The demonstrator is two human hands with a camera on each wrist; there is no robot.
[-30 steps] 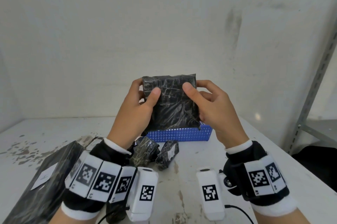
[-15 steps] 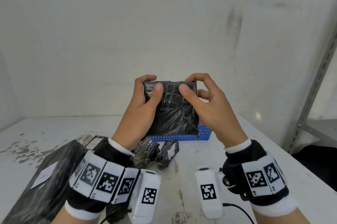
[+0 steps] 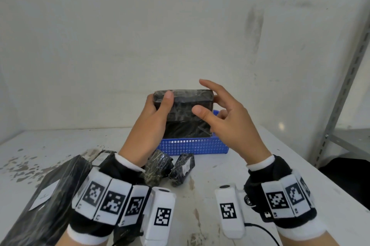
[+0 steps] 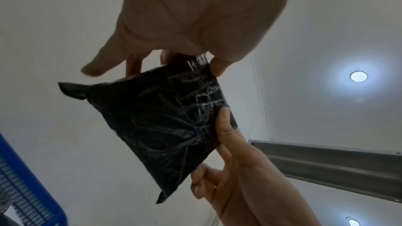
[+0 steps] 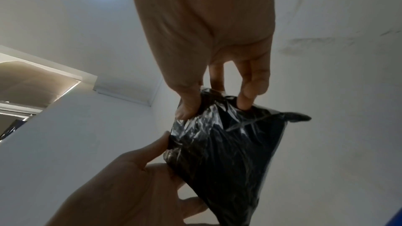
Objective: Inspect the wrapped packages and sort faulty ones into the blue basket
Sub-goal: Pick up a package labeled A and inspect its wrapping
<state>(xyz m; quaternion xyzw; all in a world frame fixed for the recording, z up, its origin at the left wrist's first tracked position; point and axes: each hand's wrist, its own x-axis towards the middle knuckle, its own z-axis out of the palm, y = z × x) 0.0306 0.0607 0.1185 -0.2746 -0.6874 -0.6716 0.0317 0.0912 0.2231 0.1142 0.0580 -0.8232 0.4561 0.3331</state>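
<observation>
A black package (image 3: 186,117) wrapped in crinkled clear film is held up in front of me, above the blue basket (image 3: 192,146). My left hand (image 3: 158,99) grips its left side, thumb on the near face and fingers behind. My right hand (image 3: 208,103) pinches the right edge between thumb and a lower finger, with the index finger lifted clear. The left wrist view shows the package (image 4: 169,126) from below with a loose corner flap, and the basket (image 4: 26,186) at lower left. In the right wrist view, thumb and finger press into the wrap of the package (image 5: 228,152).
Two small wrapped packages (image 3: 160,165) (image 3: 182,167) lie on the stained white table (image 3: 220,165) just in front of the basket. A long black package (image 3: 46,195) with a white label lies at the near left. A metal shelf upright (image 3: 344,85) stands at the right.
The package has tipped so its top edge faces me and has sunk a little toward the basket. My right index finger has lifted off it and that hand's grip has loosened.
</observation>
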